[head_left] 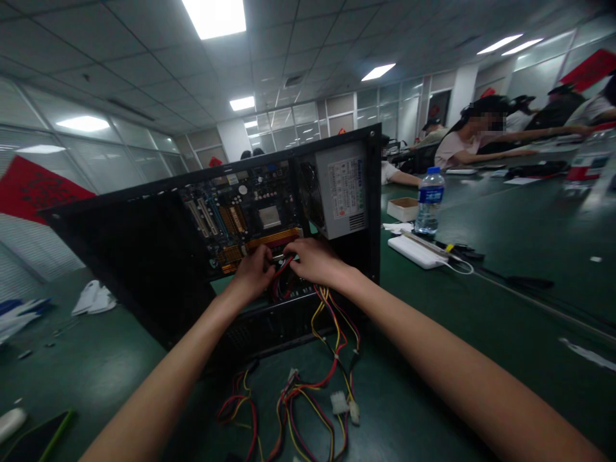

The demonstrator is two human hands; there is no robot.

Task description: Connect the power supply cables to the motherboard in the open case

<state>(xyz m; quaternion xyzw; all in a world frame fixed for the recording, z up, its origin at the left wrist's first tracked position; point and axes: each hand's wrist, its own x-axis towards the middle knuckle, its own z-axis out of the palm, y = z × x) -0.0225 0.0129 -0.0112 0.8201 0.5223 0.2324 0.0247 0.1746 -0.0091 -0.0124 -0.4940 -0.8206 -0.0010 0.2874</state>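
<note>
An open black computer case (144, 256) stands on the green table, its motherboard (231, 208) and silver power supply (344, 189) facing me. My left hand (257, 273) is closed at the lower edge of the motherboard, near the memory slots; what its fingertips hold is too small to make out. Just to its right, my right hand (308, 260) pinches dark and red cables (283, 276) that run down inside the case. Below it, a bundle of red, yellow and black wires (332, 321) hangs over the case edge and spreads on the table with white connectors (339, 402).
Right of the case are a water bottle (430, 202), a small box (403, 209), a white power bank (418, 251) and cables. White gloves (94, 298) and a phone (41, 439) lie at left. Other people sit at the far right.
</note>
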